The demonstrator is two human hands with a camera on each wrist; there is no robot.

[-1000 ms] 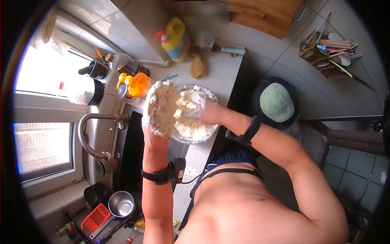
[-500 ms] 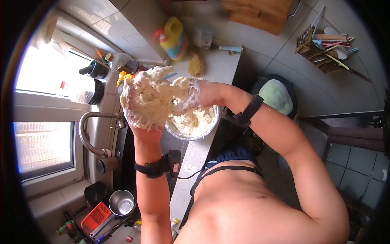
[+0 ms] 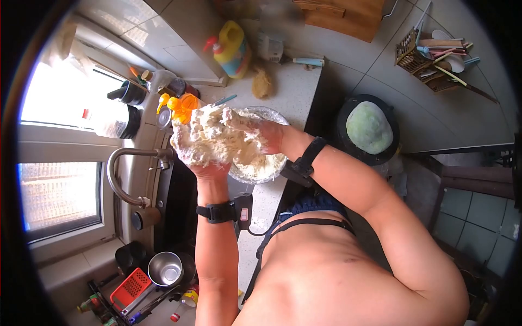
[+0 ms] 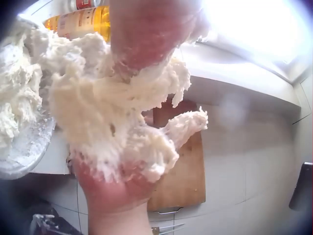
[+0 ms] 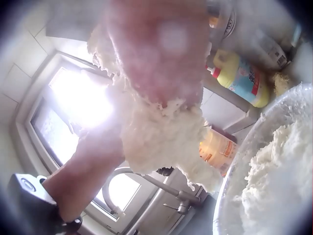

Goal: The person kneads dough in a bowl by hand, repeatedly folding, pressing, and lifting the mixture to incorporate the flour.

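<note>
Above the bowl (image 3: pixel 270 175), its near-left rim, shaggy dough (image 3: pixel 204 138) is cupped in the left hand (image 3: pixel 209 169), fingers curled round it. The right hand (image 3: pixel 258 133) is pressed flat against it, fingers fairly straight. Kneading is judged underway; next, folding kept over the bowl is called for.

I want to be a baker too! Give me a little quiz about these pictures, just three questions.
1. True or false: the metal bowl is empty.
2. What is stuck all over the left hand and the right hand? A) dough B) paint C) soap foam
3. Fill in: the big lump is cupped from below by the ___ hand, while the other hand presses on it from the side.

Key: 1 false, there is more dough lying in it. 2 A. 3 left.
</note>
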